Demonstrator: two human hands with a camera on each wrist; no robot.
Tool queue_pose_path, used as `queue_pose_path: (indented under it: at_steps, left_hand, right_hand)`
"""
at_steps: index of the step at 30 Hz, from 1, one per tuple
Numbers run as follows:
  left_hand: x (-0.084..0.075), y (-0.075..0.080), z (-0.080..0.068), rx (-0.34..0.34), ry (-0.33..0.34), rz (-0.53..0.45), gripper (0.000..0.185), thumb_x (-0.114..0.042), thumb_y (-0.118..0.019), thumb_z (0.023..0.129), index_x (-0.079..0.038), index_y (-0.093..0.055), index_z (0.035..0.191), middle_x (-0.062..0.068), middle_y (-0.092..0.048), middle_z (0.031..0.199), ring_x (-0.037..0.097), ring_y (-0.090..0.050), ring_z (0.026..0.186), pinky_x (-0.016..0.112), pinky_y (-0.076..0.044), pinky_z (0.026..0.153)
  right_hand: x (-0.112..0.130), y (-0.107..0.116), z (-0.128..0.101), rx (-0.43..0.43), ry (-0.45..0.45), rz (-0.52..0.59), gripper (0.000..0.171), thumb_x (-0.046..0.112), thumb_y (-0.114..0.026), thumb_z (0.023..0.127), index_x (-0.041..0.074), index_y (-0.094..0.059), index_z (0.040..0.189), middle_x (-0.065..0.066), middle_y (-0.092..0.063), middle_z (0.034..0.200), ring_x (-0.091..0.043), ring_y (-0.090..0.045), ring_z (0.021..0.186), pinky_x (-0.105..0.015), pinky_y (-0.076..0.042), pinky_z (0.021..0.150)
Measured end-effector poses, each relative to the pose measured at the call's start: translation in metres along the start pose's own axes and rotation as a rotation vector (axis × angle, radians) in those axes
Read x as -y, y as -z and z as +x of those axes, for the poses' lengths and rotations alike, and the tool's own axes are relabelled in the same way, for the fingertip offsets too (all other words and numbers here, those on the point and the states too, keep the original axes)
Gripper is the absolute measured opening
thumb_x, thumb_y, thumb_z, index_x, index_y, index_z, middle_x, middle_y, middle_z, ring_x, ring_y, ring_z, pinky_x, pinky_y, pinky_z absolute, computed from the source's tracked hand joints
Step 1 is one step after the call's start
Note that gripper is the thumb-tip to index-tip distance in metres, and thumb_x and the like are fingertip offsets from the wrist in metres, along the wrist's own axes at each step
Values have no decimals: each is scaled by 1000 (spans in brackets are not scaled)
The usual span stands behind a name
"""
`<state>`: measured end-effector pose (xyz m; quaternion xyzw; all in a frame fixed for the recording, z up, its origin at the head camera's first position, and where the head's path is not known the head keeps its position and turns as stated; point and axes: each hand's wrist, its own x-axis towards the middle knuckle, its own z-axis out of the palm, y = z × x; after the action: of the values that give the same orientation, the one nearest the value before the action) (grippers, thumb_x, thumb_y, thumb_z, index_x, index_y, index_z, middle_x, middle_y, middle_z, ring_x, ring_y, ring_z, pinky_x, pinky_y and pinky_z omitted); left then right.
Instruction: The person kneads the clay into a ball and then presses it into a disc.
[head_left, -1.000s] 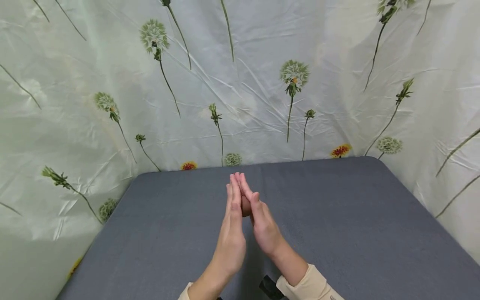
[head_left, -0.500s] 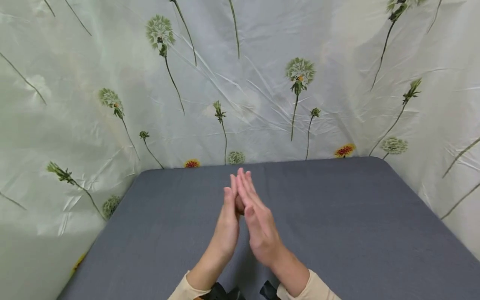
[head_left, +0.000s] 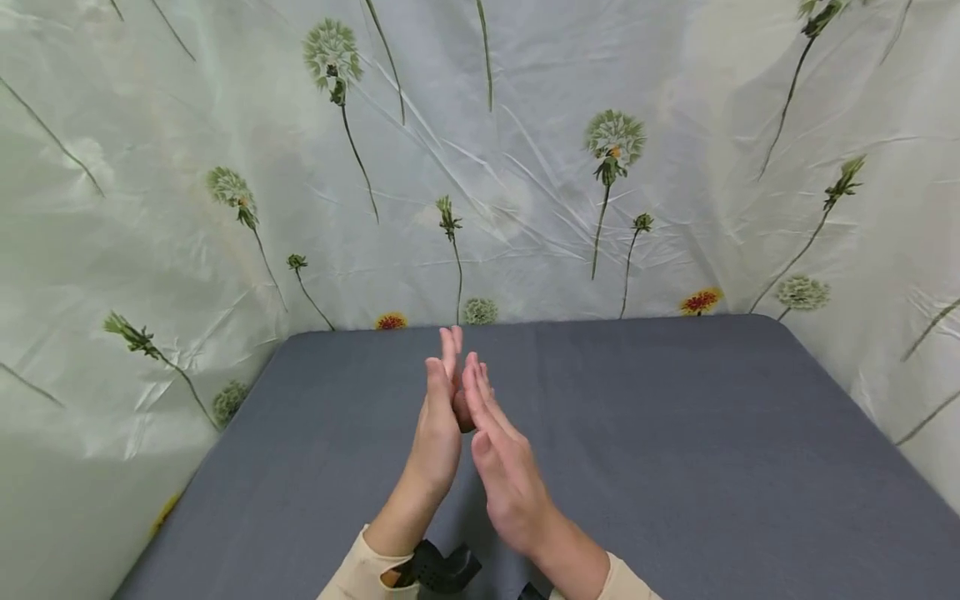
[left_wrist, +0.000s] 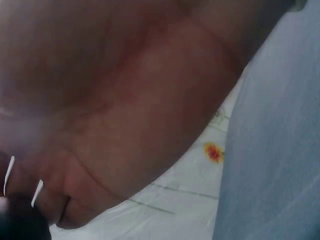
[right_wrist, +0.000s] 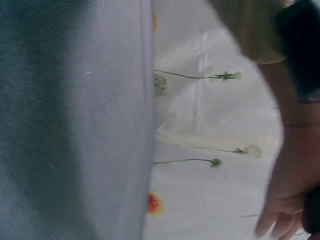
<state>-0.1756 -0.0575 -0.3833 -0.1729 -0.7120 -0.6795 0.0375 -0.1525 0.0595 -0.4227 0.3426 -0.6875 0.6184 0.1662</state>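
Grey table [head_left: 675,467], near edge: cream sleeves. Mid-table: left hand [head_left: 438,421] and right hand [head_left: 498,467], fingers straight, palms pressing small brown ball [head_left: 462,414]. Right hand slid back since earlier; rolling continues. Behind: floral sheet [head_left: 525,183].

Your left hand [head_left: 438,433] and right hand [head_left: 504,467] stand on edge, palms facing each other, fingers straight and pointing away from you. The left reaches a little further forward, so its fingertips [head_left: 451,340] lie past those of the right. Your palms press a small brown lump [head_left: 462,414] between them; only a sliver of it shows. Both forearms angle in from below and meet at the hands, with pale sleeves [head_left: 352,575] at the wrists. The left wrist view is filled by blurred palm skin.
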Motion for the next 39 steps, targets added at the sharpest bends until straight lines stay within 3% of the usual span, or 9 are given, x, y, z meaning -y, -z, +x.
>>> queue_pose_path:
  at_steps: [6, 11, 16, 20, 23, 26, 33, 36, 39]
  left_hand:
    - [3, -19, -8, 183, -5, 32, 64, -50, -1, 117, -20, 9, 172, -6, 3, 181, 22, -9, 169, 55, -4, 136]
    - [2, -36, -13, 285, 53, -15, 60, -45, 1, 117, -19, 13, 171, -5, 10, 180, 19, 3, 168, 55, -6, 136]
    - [-5, -37, -20, 261, 63, 93, 61, -49, -2, 117, -22, 10, 171, -5, 6, 180, 20, 5, 168, 61, -4, 134]
    - [-10, -33, -22, 163, -28, 169, 59, -42, -4, 119, -17, 4, 172, -5, 5, 181, 20, 7, 168, 61, -1, 134]
    - [-10, -23, -16, 60, -90, 186, 60, -41, -3, 119, -15, 0, 173, -5, 2, 181, 19, 4, 169, 58, -2, 135]
    - [-7, -11, -7, 5, -60, 115, 66, -53, 0, 116, -20, 0, 173, -8, -1, 182, 20, -8, 169, 59, -7, 135]
    - [4, -15, -2, 125, 91, -86, 77, -65, 3, 111, -21, 5, 174, -3, -1, 182, 25, -8, 169, 61, 0, 135]
    - [4, -30, -9, 216, 77, -85, 71, -58, 4, 113, -19, 10, 172, -1, 5, 182, 26, -1, 169, 60, -1, 135]
    - [1, -39, -17, 227, 46, -13, 64, -49, 4, 116, -18, 14, 171, -2, 11, 181, 24, 9, 168, 62, 0, 134]
  right_hand:
    - [5, 21, 11, -110, 101, -207, 53, 12, -25, 117, 0, -29, 168, -15, -25, 177, -22, -13, 169, -26, -8, 136]
    - [4, 40, 18, -139, 91, -286, 52, 16, -23, 118, 2, -32, 167, -9, -31, 176, -22, -20, 167, -28, -11, 136]
    - [-5, 53, 20, -89, -45, -85, 54, 23, -15, 120, 4, -28, 169, -9, -29, 177, -15, -27, 164, -18, -22, 130]
    - [-11, 46, 18, -28, -139, 120, 61, 33, -8, 120, 1, -20, 170, -12, -24, 178, -9, -25, 162, -11, -28, 124]
    - [-10, 29, 12, 9, -126, 117, 58, 28, -11, 120, -1, -15, 170, -14, -17, 180, -10, -17, 165, -12, -21, 127]
    - [-4, 15, 6, 13, -76, 57, 55, 21, -15, 119, 3, -14, 171, -10, -13, 181, -13, -10, 168, -13, -11, 130]
    - [13, 18, 6, -24, 122, -170, 53, 12, -26, 117, 1, -25, 169, -16, -21, 179, -27, -7, 170, -26, -4, 136]
    - [9, 34, 13, -69, 73, -198, 52, 17, -22, 119, 2, -29, 168, -12, -26, 178, -22, -14, 169, -24, -7, 135]
    - [0, 46, 17, -80, -47, -86, 55, 24, -12, 120, 3, -29, 169, -7, -27, 178, -10, -20, 166, -16, -13, 131]
